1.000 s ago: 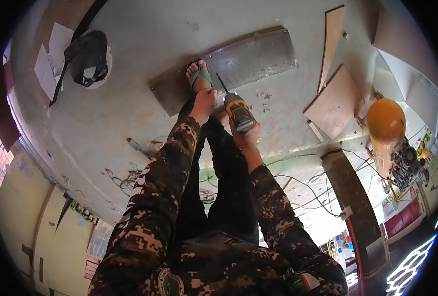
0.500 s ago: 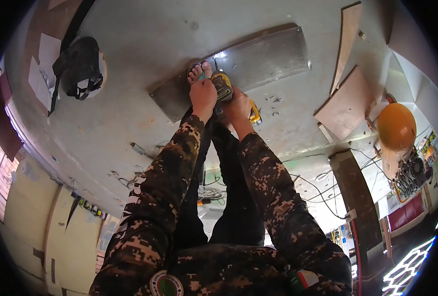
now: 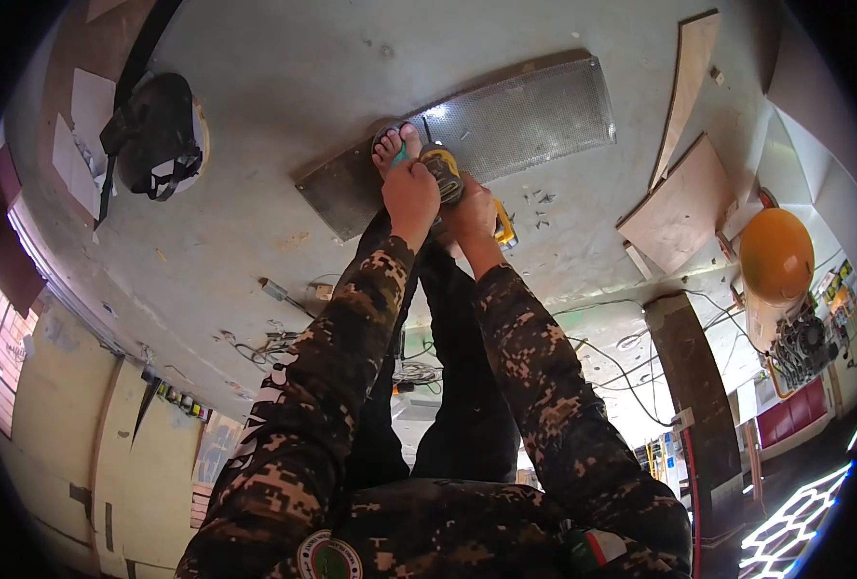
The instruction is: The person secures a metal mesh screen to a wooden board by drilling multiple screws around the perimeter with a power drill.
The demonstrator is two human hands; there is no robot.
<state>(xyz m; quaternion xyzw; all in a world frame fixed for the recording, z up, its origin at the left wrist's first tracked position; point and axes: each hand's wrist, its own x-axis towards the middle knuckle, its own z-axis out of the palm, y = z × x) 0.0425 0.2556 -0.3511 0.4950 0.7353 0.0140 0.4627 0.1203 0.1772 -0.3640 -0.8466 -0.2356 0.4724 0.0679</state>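
A yellow and black cordless drill [image 3: 445, 174] points down onto a perforated metal sheet [image 3: 534, 106] lying on the concrete floor. My right hand [image 3: 472, 214] grips the drill's handle from behind. My left hand [image 3: 411, 193] is closed against the drill's head, just below my foot [image 3: 394, 145]. That foot wears a green-strapped sandal and stands on the sheet's left part. Both arms are in camouflage sleeves. The drill's bit is hidden behind the hands and the tool body.
A black helmet-like object [image 3: 153, 135] lies at the left. Wooden boards [image 3: 674, 207] and a long strip [image 3: 687, 87] lie at the right, beside an orange compressor tank [image 3: 775, 253]. Small screws [image 3: 541, 198] are scattered near the sheet. Cables [image 3: 274, 338] trail across the floor.
The drill has swung from pointing up-left away from the sheet down onto it beside my foot. My left hand has moved from my ankle to the drill's head.
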